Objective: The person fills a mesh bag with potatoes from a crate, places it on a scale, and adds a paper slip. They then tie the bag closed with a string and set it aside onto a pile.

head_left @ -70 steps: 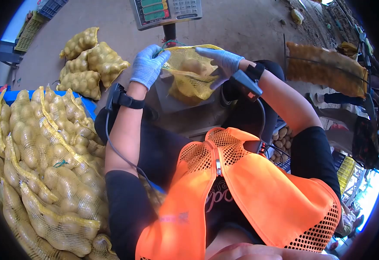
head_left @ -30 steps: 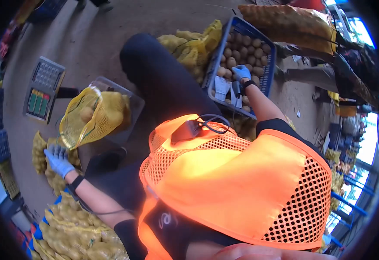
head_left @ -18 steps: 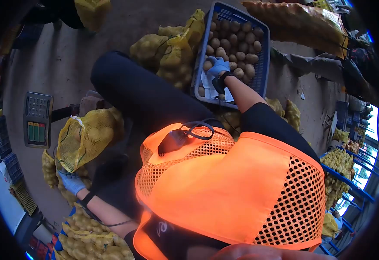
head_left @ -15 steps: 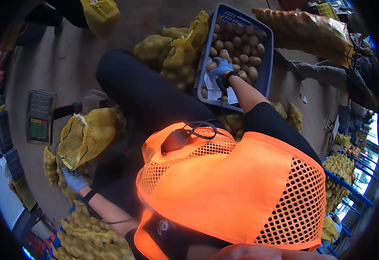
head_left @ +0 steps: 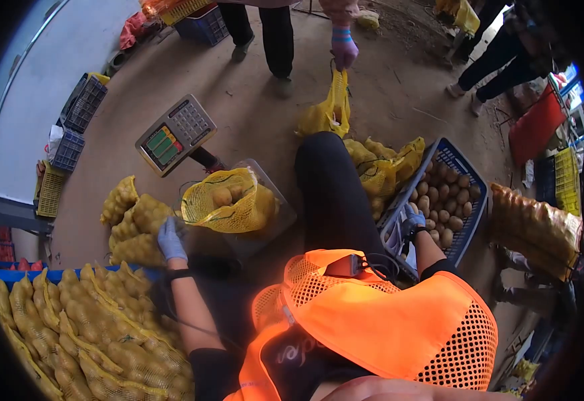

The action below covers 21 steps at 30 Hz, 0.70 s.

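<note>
My left hand (head_left: 171,242), in a blue glove, is closed on the left rim of an open yellow mesh bag (head_left: 260,206). Round brown potatoes (head_left: 228,195) show in the bag's mouth, and it rests on a scale platform (head_left: 282,217). The scale's display (head_left: 176,136) stands behind it. At the left side of a blue crate (head_left: 471,230) full of brown potatoes (head_left: 444,200), my gloved right hand (head_left: 413,218) reaches in with its fingers curled. What it holds, if anything, is hidden. White paper (head_left: 394,239) lies by its wrist.
Filled mesh bags stand left of the scale (head_left: 148,214), beside the crate (head_left: 378,170) and in a large stack (head_left: 98,327) at lower left. Ahead, a person's gloved hand (head_left: 344,50) holds a yellow bag (head_left: 325,113). A long sack (head_left: 535,230) lies at right.
The view has swung, so the scale, bag and crate appear farther right and lower. The potato seen in my right hand earlier is no longer visible there. The other person's gloved hand is now in view.
</note>
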Motion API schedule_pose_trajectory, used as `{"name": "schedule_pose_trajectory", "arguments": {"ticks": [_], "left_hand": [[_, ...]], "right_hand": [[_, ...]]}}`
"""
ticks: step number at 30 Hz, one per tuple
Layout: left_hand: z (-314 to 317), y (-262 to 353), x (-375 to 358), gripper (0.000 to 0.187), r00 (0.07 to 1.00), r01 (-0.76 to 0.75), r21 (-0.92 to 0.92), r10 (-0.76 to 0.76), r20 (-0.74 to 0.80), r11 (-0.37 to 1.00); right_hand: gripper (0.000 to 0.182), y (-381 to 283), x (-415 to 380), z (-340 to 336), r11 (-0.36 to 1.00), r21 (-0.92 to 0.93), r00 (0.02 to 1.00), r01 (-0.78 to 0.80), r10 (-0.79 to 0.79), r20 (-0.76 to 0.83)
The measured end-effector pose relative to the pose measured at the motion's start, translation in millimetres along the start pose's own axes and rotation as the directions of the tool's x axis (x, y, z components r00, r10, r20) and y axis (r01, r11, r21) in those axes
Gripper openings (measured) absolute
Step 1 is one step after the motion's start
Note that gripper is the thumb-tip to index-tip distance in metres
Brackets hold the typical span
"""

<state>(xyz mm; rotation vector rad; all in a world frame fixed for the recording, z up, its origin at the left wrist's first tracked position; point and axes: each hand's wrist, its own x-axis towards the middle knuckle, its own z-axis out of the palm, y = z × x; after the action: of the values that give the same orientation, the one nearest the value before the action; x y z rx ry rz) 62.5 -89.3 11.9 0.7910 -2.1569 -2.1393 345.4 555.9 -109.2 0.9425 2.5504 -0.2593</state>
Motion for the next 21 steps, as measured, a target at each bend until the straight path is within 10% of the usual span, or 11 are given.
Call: {"name": "schedule_pose_trajectory", "arguments": {"ticks": [4, 9, 10, 11, 12, 15, 18, 21], "left_hand": [[-4, 9, -8, 0.021, 1.000, -0.017, -0.054, 0.018, 0.013, 0.998], [12, 44, -14, 0.027, 0.996, 0.084, -0.140, -0.080, 0.032, 0.987], [15, 49, -10, 0.029, 0.993, 0.042, -0.090, -0.032, 0.110, 0.995], [23, 63, -16, 0.030, 0.986, 0.011, 0.023, -0.015, 0.164, 1.000], [26, 70, -10, 0.037, 0.966, -0.048, 0.208, -0.008, 0.259, 0.977], [43, 61, 10, 0.054, 0.835, -0.511, 0.438, 0.304, 0.459, 0.740], [47, 84, 0, 0.050, 0.802, -0.516, 0.642, 0.057, 0.594, 0.567], [44, 57, 8, 0.042, 0.790, -0.481, 0.442, 0.155, 0.593, 0.757]], "right_hand": [[0.045, -23, -39, -47, 0.975, 0.130, 0.915, -0.180, 0.214, -0.341], [0.053, -131, -123, -201, 0.865, -0.463, 0.834, -0.194, -0.103, -0.542], [0.055, -114, -105, -202, 0.917, 0.373, 0.884, 0.143, 0.051, -0.464], [0.057, -107, -84, -207, 0.223, 0.947, 0.962, 0.230, 0.093, -0.256], [0.060, -107, -64, -203, -0.639, 0.769, 0.998, 0.013, -0.038, -0.048], [0.071, -185, -63, -247, -0.558, 0.826, 0.956, -0.080, -0.276, -0.094], [0.078, -280, -82, -268, -0.435, 0.857, 0.650, -0.276, -0.741, -0.167], [0.075, -388, -117, -268, -0.255, 0.891, 0.484, -0.375, -0.874, -0.046]]}}
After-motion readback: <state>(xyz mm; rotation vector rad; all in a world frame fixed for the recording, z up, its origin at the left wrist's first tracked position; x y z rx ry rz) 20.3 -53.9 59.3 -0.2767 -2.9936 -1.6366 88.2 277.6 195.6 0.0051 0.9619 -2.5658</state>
